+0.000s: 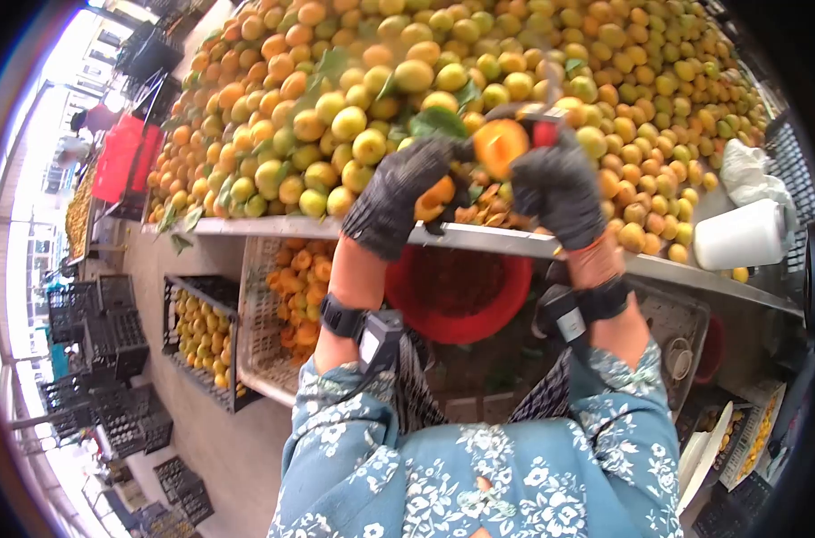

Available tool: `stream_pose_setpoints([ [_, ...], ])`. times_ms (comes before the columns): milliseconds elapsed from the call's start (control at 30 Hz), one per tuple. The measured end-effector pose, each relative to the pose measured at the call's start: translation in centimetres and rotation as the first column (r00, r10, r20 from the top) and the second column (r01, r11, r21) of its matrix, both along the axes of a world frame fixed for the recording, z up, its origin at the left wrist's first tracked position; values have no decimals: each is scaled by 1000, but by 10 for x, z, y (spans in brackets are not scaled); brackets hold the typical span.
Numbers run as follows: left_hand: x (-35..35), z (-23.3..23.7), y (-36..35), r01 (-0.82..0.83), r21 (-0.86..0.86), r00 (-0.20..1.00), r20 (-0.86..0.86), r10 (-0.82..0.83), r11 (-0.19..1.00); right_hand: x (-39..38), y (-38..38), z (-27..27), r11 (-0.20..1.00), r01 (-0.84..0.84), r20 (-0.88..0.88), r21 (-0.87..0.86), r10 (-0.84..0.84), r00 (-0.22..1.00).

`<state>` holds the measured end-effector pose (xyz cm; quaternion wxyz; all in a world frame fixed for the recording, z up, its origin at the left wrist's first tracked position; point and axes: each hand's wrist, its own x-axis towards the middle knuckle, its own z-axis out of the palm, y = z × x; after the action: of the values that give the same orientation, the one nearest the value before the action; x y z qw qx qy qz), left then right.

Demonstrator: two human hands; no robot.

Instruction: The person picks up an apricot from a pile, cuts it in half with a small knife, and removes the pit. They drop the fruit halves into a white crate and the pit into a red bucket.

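My left hand (403,193), in a dark knit glove, is closed with its fingertips at the edge of a round fruit (501,148) showing a smooth bright-orange face. A second orange fruit (436,195) shows below the palm. Gripped in my right hand (558,190), also gloved, is a tool with a red part (545,134) and a metal piece (531,112) beside the fruit; the rest of it is hidden by the fist. Orange scraps (488,211) lie between the hands on the table edge (479,237).
Piled yellow-orange fruit (349,123) with some green leaves covers the table. A red tub (461,296) stands beneath its edge, beside a pale crate (255,332) of orange pieces and a black crate (201,341) of fruit. A white container (739,235) lies at right.
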<state>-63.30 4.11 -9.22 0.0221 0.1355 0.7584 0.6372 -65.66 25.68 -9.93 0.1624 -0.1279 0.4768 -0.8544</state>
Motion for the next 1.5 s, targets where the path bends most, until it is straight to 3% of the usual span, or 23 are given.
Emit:
stream_pose_setpoints([
  [67, -3, 23, 9, 162, 14, 935, 318, -158, 987, 13, -16, 29, 989, -15, 80, 146, 4, 997],
  [100, -4, 5, 11, 170, -94, 978, 140, -156, 981, 16, -27, 28, 978, 4, -32, 206, 2, 999],
  [133, -5, -8, 18, -31, 575, 894, 382, -234, 818, 15, -33, 19, 965, 24, -134, 259, 11, 991],
  [200, 6, 8, 23, -179, 648, 845, 487, -221, 740, 10, -30, 17, 930, 32, -265, 367, 72, 962],
  [233, 3, -16, 12, -241, 499, 852, 519, -65, 833, 12, -27, 22, 968, -41, -133, 249, 76, 988],
  [267, 1, -11, 4, -231, 498, 856, 512, -69, 836, 10, -28, 24, 991, 58, -143, 118, -41, 989],
  [333, 0, 1, -10, 48, 645, 889, 321, -327, 763, 2, -3, 38, 956, 217, 55, 199, -232, 971],
  [400, 12, 30, -22, -6, 551, 944, 277, -176, 834, -25, 20, 17, 802, 565, -9, 192, -574, 819],
  [467, 24, 42, -42, -142, 482, 972, 233, 29, 865, -35, 47, 21, 698, 621, 49, 356, -678, 734],
  [533, 40, 48, -79, -148, 364, 958, 283, 42, 919, -50, 63, 15, 558, 654, -41, 510, -744, 666],
  [600, 62, 52, -108, -283, 146, 918, 326, 224, 948, -70, 73, -13, 516, 696, -160, 500, -735, 659],
  [667, 75, 33, -153, -357, -259, 861, 283, 424, 898, -78, 75, -26, 220, 662, -468, 717, -551, 691],
  [733, 89, 13, -184, -471, -297, 836, 152, 528, 831, -71, 65, -10, 154, 578, -444, 802, -493, 748],
  [767, 91, 16, -189, -582, -316, 786, 17, 618, 749, -70, 58, -4, 17, 531, -480, 847, -406, 778],
  [800, 92, 21, -195, -559, -95, 806, 171, 567, 824, -70, 52, 3, -127, 484, -498, 866, -313, 808],
  [867, 88, 31, -192, -629, 37, 762, 231, 606, 777, -72, 45, 11, -166, 413, -443, 896, -260, 858],
  [933, 75, 49, -154, -605, 31, 780, 227, 583, 796, -78, 45, 9, -252, 396, -443, 883, -167, 881],
  [967, 65, 55, -131, -577, 24, 800, 219, 559, 816, -80, 44, 17, -251, 302, -351, 920, -178, 919],
  [1167, 6, 68, -21, -267, 163, 950, 207, 232, 950, -79, 43, 15, -203, 290, -324, 935, -164, 932],
  [1333, -13, 23, 23, -161, 353, 962, 266, 66, 922, -78, 36, 19, -149, 329, -357, 933, -242, 902],
  [1400, -17, 3, 21, -159, 348, 957, 283, 58, 924, -81, 43, 0, -151, 435, -459, 888, -218, 861],
  [1467, -22, -10, 16, -153, 345, 957, 287, 51, 926, -90, 47, -14, 227, 565, -458, 793, -390, 799],
  [1500, -25, -14, 14, -151, 350, 980, 176, 94, 924, -91, 38, -9, 544, 615, -397, 571, -472, 787],
])
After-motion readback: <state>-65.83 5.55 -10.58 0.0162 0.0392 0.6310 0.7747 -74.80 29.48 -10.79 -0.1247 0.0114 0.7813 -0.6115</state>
